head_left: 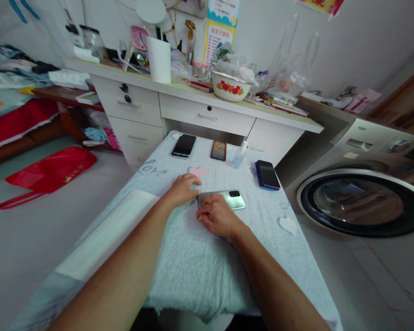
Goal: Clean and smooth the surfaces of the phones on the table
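A silvery-green smartphone (239,201) lies back side up on the cloth-covered table, its dark camera block toward the right end. My right hand (216,215) rests over the phone's left half with its fingers curled and pressed together. Whatever those fingers hold, if anything, is hidden. At the phone's left end is my left hand (183,189), its fingers apart and bent, with the thumb at the phone's edge. Beyond the hands lie a black phone (184,145), a small brown phone (218,151) and a dark phone with a blue-purple edge (268,175). A clear spray bottle (239,155) stands among them.
A pale patterned cloth (193,266) covers the table. Behind it stands a white desk (207,110) bearing a floral enamel bowl (232,86), a white cylinder (158,59) and plastic bags. A washing machine (362,184) is at right; a red bag (55,170) lies on the floor at left.
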{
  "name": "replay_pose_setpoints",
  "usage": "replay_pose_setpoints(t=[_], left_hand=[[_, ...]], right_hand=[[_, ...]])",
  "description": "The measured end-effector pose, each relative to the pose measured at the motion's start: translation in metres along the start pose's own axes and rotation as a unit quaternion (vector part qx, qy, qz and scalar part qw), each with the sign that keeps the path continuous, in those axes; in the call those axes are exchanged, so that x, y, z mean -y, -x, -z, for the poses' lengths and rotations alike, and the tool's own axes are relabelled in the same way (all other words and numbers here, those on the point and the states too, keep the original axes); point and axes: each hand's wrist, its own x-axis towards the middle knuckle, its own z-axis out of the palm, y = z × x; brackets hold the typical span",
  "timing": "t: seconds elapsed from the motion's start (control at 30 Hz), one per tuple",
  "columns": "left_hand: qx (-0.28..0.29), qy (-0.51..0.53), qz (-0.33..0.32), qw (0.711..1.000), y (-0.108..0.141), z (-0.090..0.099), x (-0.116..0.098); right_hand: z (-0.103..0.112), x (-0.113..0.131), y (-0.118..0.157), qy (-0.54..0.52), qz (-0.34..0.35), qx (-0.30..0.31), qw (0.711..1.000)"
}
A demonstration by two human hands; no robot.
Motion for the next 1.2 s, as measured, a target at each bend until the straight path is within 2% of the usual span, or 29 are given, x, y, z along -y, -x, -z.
replay_pose_setpoints(t=[0.53, 0.8, 0.97, 1.2], left_hand=[[0.004, 0.0, 0.0, 1.0, 0.0005, 0.0011, -0.0012], [0.0, -0.005, 0.006, 1.0, -0.0003, -0.0008, -0.001], [-0.003, -0.011, 0.004, 1.0, -0.0009, -0.003, 0.0018], [0.0, -0.01, 0.003, 1.0, -0.0003, -0.0005, -0.0005]], right_hand=[[0.0048, -0.0029, 0.0034, 0.028, 0.002, 0.007, 1.0], [0.0041, -0.0056, 0.0019, -0.036, -0.003, -0.053, 0.998], [-0.0003, -0.0049, 0.0032, -0.001, -0.028, -0.061, 0.998], [0.0073, -0.0008, 0.0036, 0.053, -0.045, -0.04, 0.997]])
